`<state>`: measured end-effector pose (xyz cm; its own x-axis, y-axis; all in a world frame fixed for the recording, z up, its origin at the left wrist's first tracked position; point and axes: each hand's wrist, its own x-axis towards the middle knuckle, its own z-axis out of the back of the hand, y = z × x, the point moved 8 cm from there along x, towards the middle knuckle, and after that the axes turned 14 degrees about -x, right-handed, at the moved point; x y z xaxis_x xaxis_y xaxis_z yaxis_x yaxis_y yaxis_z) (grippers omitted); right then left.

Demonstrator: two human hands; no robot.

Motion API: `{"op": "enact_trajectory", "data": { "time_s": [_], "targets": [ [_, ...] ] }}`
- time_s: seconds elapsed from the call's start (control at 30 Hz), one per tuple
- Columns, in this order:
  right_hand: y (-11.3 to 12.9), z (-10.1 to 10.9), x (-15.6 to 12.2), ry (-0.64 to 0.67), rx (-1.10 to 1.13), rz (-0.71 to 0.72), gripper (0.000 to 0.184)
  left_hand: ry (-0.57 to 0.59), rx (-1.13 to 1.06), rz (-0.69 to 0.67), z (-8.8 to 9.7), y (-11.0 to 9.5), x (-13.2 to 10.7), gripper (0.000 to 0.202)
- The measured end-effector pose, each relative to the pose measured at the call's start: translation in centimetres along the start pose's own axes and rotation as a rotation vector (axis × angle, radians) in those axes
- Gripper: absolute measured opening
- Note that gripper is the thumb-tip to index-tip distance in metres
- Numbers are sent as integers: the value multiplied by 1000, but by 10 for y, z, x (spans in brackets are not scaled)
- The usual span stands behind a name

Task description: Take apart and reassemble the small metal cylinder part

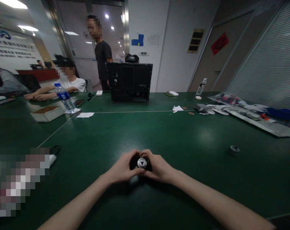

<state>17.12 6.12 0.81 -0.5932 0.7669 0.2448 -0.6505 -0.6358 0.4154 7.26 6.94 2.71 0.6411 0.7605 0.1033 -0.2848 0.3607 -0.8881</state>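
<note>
Both my hands meet over the green table (159, 134) near its front middle. My left hand (123, 167) and my right hand (159, 167) curl their fingers round a small round black part with a silver metal centre (142, 163), gripping it from either side. The part rests on or just above the table; its lower half is hidden by my fingers. A similar small dark round part with a pale top (234, 149) lies alone to the right, well away from my hands.
A black monitor back (129, 81) stands at the far middle. A water bottle (64, 99) and cardboard box (47, 113) sit far left, near a seated person; another person stands behind. Papers and packaging (250, 111) spread at the right. A second bottle (201, 86) stands far right.
</note>
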Motion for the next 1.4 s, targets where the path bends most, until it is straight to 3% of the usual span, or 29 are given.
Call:
{"op": "enact_trajectory", "data": {
  "time_s": [0.2,0.33,0.57,1.4],
  "targets": [
    [0,0,-1,0,41,-1,72,-47,33,-6,5,1,2,19],
    [2,0,-1,-6,95,9,83,-61,67,15,7,5,3,24],
    [-4,-4,1,-26,140,-34,67,-21,71,11,4,6,4,32],
    [-1,-1,3,-43,210,-54,64,-3,66,12,3,3,2,33]
  ]
}}
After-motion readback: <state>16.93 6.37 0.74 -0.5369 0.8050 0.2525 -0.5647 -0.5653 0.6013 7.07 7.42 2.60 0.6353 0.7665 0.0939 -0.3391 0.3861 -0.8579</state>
